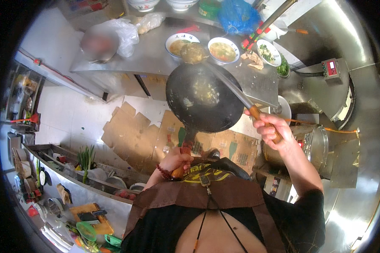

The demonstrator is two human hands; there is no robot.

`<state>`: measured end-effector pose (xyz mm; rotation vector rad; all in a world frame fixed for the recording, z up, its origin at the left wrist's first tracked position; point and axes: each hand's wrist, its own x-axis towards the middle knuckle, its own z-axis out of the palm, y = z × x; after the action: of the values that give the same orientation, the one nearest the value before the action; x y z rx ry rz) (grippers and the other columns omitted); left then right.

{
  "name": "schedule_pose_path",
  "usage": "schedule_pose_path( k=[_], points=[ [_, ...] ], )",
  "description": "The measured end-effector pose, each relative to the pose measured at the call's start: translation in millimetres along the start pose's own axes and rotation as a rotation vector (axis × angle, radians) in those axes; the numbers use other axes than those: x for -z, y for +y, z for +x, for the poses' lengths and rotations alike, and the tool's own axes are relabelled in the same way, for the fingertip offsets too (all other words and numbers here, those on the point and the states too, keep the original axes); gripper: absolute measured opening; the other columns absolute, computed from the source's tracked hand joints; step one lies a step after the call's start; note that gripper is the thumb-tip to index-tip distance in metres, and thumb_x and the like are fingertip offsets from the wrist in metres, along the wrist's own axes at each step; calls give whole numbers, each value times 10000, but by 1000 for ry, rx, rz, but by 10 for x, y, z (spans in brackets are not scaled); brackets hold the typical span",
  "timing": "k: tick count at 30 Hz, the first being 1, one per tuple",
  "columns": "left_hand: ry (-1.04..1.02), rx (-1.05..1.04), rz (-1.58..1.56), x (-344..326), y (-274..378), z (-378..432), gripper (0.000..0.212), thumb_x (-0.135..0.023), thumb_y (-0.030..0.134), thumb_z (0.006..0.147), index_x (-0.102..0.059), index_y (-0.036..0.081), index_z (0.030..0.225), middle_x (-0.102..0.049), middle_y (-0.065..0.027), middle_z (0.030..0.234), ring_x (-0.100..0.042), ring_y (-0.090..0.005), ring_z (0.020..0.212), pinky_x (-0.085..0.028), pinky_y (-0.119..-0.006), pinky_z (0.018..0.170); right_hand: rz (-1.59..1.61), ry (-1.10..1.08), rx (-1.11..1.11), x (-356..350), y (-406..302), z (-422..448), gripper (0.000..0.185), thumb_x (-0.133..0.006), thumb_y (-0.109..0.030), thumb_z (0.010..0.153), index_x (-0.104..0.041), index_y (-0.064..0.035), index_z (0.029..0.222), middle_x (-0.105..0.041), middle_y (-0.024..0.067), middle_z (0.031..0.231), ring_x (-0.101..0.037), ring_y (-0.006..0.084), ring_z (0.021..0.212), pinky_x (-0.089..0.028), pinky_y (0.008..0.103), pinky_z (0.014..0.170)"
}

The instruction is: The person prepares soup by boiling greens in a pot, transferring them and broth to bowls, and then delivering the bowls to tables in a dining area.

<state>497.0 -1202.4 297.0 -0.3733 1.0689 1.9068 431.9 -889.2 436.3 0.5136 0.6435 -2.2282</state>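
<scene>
My left hand [176,160] grips the wooden handle of a black wok [205,117], which is held up in front of my body. A little soup with pale bits lies in the wok's bottom. In my right hand [274,128] is the wooden handle of a long metal ladle [232,85]. The ladle's bowl, full of cloudy soup, is above the wok's far rim and overlaps the near edge of a white bowl [181,39] of soup. Beside that bowl stands a second soup bowl [223,51]. A third bowl [267,52] holds chopped greens.
The bowls stand on a steel counter [142,60], with a blue plastic bag [239,17] behind them. Flattened cardboard [133,132] covers part of the floor. A steel counter with a cutting board [103,223] and a cleaver runs along my left. To the right is a steel cooker with a control box [331,69].
</scene>
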Motion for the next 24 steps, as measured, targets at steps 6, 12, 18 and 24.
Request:
schedule_pose_path(
  k=[6, 12, 18, 24],
  points=[
    [-39, 4, -10, -9, 27, -134, 114, -571, 21, 770, -459, 18, 750, -447, -39, 570, -456, -144, 457, -378, -286, 440, -276, 133, 84, -119, -161, 607, 323, -498, -74, 857, -433, 16, 1160, -421, 26, 770, -339, 21, 507, -253, 132, 362],
    [6, -17, 73, -40, 69, -157, 120, -584, 34, 772, -469, 11, 745, -470, -43, 582, -468, -144, 454, -381, -282, 440, -769, 327, 216, -126, -150, 904, 257, -537, -65, 825, -480, -8, 1069, -470, 29, 688, -412, 72, 486, -327, 196, 405],
    [39, -17, 53, 10, -1, -78, 98, -572, 36, 779, -480, 6, 766, -488, -58, 583, -472, -139, 452, -390, -291, 417, -2019, 619, 716, 307, -72, 752, 407, -583, -81, 737, -476, -32, 1128, -559, 199, 673, -574, 257, 572, -461, 338, 507],
    [6, 46, -52, 61, -26, -12, 127, -579, 32, 758, -453, 33, 749, -460, -51, 562, -457, -136, 434, -392, -288, 403, -1679, 471, 505, 579, 516, -237, 434, -562, -32, 790, -471, 5, 1213, -528, 15, 619, -493, 57, 487, -407, 220, 437]
  ],
)
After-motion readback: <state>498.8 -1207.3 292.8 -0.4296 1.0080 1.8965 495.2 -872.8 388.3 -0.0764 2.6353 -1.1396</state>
